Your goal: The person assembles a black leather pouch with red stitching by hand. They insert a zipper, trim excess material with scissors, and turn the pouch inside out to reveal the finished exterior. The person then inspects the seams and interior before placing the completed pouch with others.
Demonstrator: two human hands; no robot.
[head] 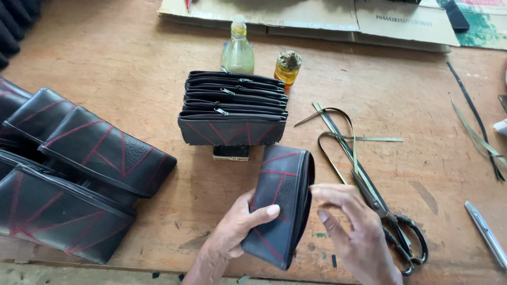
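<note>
Black pouch [280, 203] in left hand [232, 229] grip; right hand [354, 232] fingers loose at its edge; worn wooden table [132, 68].

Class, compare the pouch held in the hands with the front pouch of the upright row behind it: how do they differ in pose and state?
The held pouch stands on end, tilted, gripped by the left hand with the right hand at its edge; the front pouch in the row lies lengthwise, untouched. The held pouch is alone; the front pouch leans against others. Both are black with red stitched lines.
</note>
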